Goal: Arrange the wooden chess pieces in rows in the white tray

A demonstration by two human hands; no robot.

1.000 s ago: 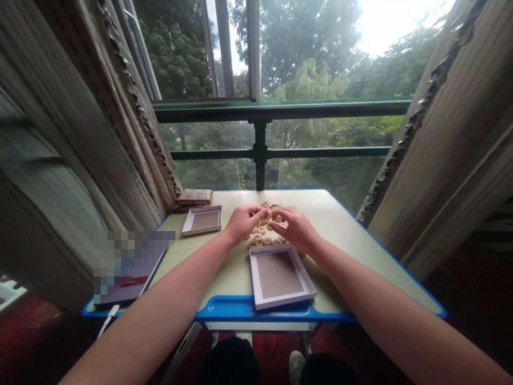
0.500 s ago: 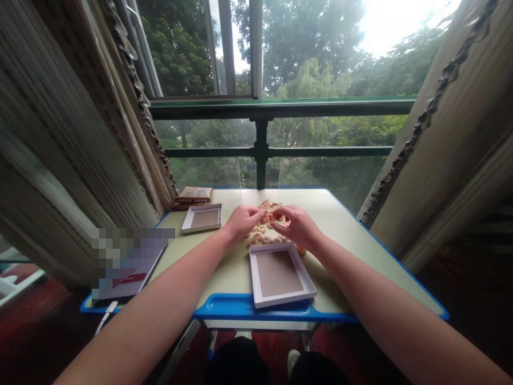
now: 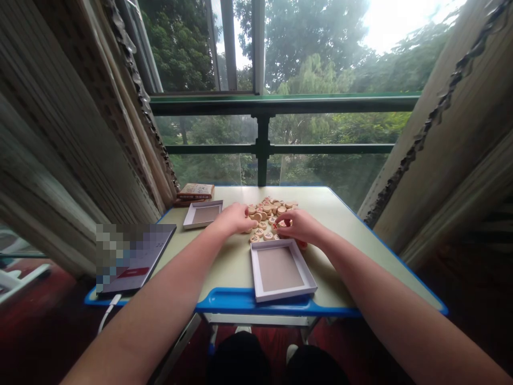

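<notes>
Between my hands lies a heap of round wooden Chinese chess pieces [image 3: 267, 208], some with characters facing up, others blank side up. My right hand [image 3: 298, 223] is closed at the heap's right side, thumb and fingertips pinching a Chinese chess piece with a red character [image 3: 275, 226]. At the left edge of the heap is my left hand [image 3: 235, 216], its fingers curved and apart from the thumb; its fingertips are partly hidden, and I see nothing held there. A few pieces with dark characters [image 3: 258, 233] lie nearer me, just behind a shallow white box tray [image 3: 257, 294].
Another shallow box tray [image 3: 192, 225] lies at the left, before a stacked patterned box [image 3: 196, 191]. A laptop [image 3: 154, 259] with a white cable [image 3: 108, 310] sits at the left table edge. The table [image 3: 352, 251] has a raised blue rim; window railing and curtains stand beyond.
My hands have moved apart: the left went left to the heap's edge, uncovering more pieces. The right still holds the red-character piece, now slightly lower. The view has shifted a little.
</notes>
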